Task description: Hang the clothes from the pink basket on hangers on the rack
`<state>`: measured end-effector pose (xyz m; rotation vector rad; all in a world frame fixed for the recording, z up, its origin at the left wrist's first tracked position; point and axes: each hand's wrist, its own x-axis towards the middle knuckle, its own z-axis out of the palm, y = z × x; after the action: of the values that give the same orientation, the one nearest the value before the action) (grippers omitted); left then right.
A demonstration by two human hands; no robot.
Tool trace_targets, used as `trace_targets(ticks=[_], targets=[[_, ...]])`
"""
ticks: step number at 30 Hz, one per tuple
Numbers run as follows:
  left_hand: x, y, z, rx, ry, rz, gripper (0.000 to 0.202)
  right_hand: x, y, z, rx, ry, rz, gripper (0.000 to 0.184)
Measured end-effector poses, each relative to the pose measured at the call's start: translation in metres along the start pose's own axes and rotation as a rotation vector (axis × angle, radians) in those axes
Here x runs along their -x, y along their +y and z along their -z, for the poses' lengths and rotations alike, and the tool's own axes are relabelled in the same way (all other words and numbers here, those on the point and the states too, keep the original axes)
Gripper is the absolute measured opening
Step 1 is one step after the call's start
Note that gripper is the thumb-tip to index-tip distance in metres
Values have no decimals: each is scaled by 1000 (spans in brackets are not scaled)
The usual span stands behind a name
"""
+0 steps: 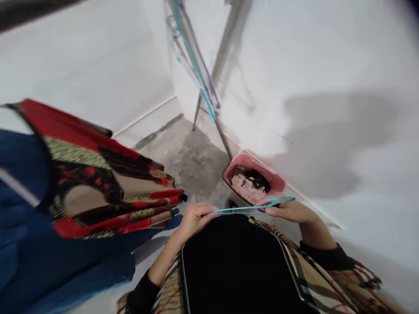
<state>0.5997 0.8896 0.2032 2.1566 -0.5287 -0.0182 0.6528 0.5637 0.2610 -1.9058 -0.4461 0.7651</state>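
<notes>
Far left, red patterned cloth [108, 187] hanging just beside the left hand [196, 220], clamped on one end of a thin teal hanger [242, 209]; other end clamped in the right hand [284, 210], just above a pink basket [252, 174]. Risk: a slipped grip, dropping the hanger into the basket. Tight room rightward, near the wall [343, 65].
</notes>
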Motion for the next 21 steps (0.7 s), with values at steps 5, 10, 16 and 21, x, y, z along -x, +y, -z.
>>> trace_targets(ticks=[5,10,16,21], targets=[[-41,-30,-41,34,-288,-11,34,35,29,-47,-69,278,-199,45],[-85,-64,-106,-8,-429,113,35,57,86,-70,-55,573,-430,50],[-155,-114,-205,-32,-596,429,52,66,173,-46,-70,780,-676,49],[-215,-168,-294,-81,-670,563,39,56,219,-24,-129,909,-751,51]])
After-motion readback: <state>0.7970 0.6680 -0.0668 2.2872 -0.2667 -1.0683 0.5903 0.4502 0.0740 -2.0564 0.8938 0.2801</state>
